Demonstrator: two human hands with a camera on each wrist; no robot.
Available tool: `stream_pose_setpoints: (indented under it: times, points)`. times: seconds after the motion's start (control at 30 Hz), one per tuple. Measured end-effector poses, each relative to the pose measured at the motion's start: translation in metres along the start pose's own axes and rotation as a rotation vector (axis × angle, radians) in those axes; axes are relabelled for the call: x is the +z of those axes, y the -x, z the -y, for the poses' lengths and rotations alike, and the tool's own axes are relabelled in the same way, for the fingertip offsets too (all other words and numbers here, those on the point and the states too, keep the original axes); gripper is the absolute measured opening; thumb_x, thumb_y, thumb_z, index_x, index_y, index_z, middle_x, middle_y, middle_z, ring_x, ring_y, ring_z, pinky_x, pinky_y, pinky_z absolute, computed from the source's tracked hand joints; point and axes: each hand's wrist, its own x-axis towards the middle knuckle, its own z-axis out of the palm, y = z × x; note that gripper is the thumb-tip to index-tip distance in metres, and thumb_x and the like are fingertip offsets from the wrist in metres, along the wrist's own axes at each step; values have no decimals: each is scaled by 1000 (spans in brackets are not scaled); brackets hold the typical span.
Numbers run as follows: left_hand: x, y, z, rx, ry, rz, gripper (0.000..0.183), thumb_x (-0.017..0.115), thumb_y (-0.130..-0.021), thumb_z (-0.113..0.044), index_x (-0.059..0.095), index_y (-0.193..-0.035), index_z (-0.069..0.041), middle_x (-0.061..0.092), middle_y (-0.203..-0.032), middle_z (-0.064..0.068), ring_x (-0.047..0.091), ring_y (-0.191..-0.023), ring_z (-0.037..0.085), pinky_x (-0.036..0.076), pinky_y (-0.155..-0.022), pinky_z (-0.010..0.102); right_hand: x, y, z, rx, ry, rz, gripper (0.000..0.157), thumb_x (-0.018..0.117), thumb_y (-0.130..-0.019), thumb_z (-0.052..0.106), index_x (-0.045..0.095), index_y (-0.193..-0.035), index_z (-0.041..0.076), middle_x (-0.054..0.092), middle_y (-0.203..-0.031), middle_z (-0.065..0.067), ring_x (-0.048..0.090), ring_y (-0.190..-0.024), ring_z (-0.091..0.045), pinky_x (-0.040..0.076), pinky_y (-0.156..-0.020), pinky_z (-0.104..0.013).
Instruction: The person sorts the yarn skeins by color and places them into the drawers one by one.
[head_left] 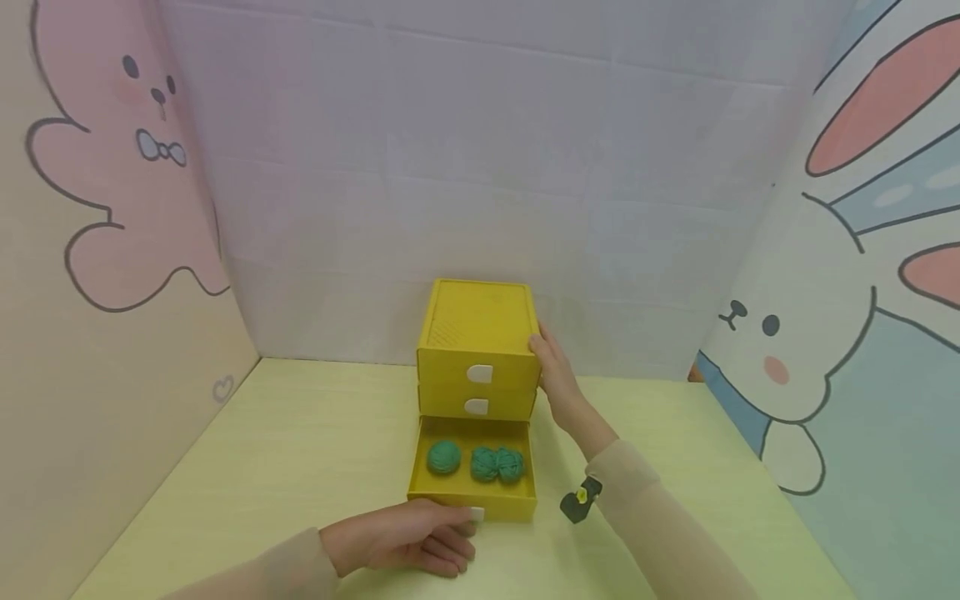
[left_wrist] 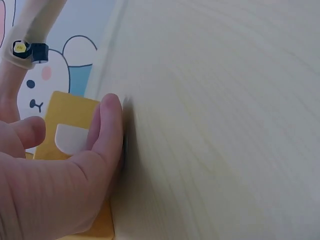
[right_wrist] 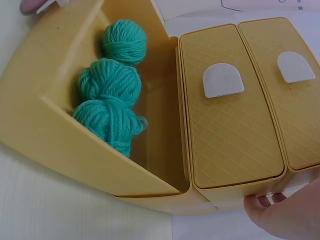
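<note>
A yellow cabinet (head_left: 483,312) of stacked drawers stands before me, its bottom drawer (head_left: 431,482) pulled out. Inside lie a round green yarn ball (head_left: 444,457) and a pair of green yarn balls (head_left: 497,465) side by side. My left hand (head_left: 408,537) is at the front of that drawer, by its white tab (left_wrist: 70,139); in the left wrist view its thumb and fingers stand apart around the tab without closing on it. Against the cabinet's right side rests my right hand (head_left: 558,379), a fingertip at the upper edge. The right wrist view shows fingers (right_wrist: 257,210) touching the side.
Two upper drawers with white tabs (right_wrist: 223,80) are closed. A light wooden tabletop (head_left: 315,433) lies beneath, a white sheet (head_left: 495,167) hangs behind, and cartoon-printed panels stand left and right. A small black device (head_left: 581,500) sits on the right wrist.
</note>
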Motion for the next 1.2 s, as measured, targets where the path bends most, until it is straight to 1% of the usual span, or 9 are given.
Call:
stream_pose_setpoints:
  times: [0.07,0.2,0.3,0.37,0.63,0.8,0.9,1.03,1.2]
  points:
    - [1,-3,-1,-13,59,1,59,64,-107,-41,62,-136,10,75,-118,20,77,-100,23,63,-93,38,0,0,-1,5,1,1,70,38,-113,52,12,-173,26,11,-178,-2,17,-162,-35,21,-127,-68]
    - [1,-6,0,-25,178,6,62,63,-108,-39,57,-140,14,71,-125,25,74,-110,30,60,-101,45,0,0,-2,11,7,8,70,38,-113,52,11,-173,26,10,-178,-3,16,-163,-35,20,-126,-69]
    - [2,-8,-1,-22,244,1,63,60,-109,-38,55,-142,15,68,-129,27,73,-113,31,58,-105,46,0,0,-1,8,7,3,70,37,-114,52,12,-173,26,11,-178,-2,16,-163,-35,20,-126,-70]
    - [2,-10,-1,-15,275,-17,61,60,-109,-37,55,-142,15,68,-130,27,72,-114,31,57,-106,47,-1,0,-1,5,7,0,69,37,-114,51,13,-173,26,11,-178,-2,16,-163,-35,20,-126,-70]
    - [5,-21,-2,64,332,-138,52,58,-111,-28,58,-137,17,71,-124,27,74,-110,31,59,-103,45,1,-1,-1,4,0,2,71,38,-113,51,12,-173,23,11,-179,-3,17,-162,-35,21,-126,-69]
    - [0,-31,-7,108,348,-195,47,58,-111,-26,59,-138,13,73,-123,26,74,-110,32,59,-102,45,2,0,0,13,-4,-8,70,39,-113,51,14,-173,25,14,-178,-2,21,-161,-34,22,-126,-68]
    - [-4,-37,-12,129,358,-210,47,58,-111,-25,57,-140,12,72,-125,26,74,-111,32,59,-103,46,2,0,0,17,1,-11,70,39,-113,51,14,-173,25,13,-178,-3,18,-162,-34,21,-126,-68]
    - [-10,-45,-19,154,367,-209,50,57,-112,-26,55,-141,14,69,-129,28,74,-112,32,57,-105,46,1,-1,0,22,6,-14,71,39,-113,51,12,-173,24,10,-179,-3,13,-163,-34,19,-127,-69]
    - [-17,-59,-24,179,362,-207,53,56,-112,-28,53,-142,15,67,-132,29,72,-115,33,56,-107,46,0,-1,0,13,0,-8,71,39,-113,51,12,-173,24,10,-179,-3,12,-164,-33,18,-127,-69]
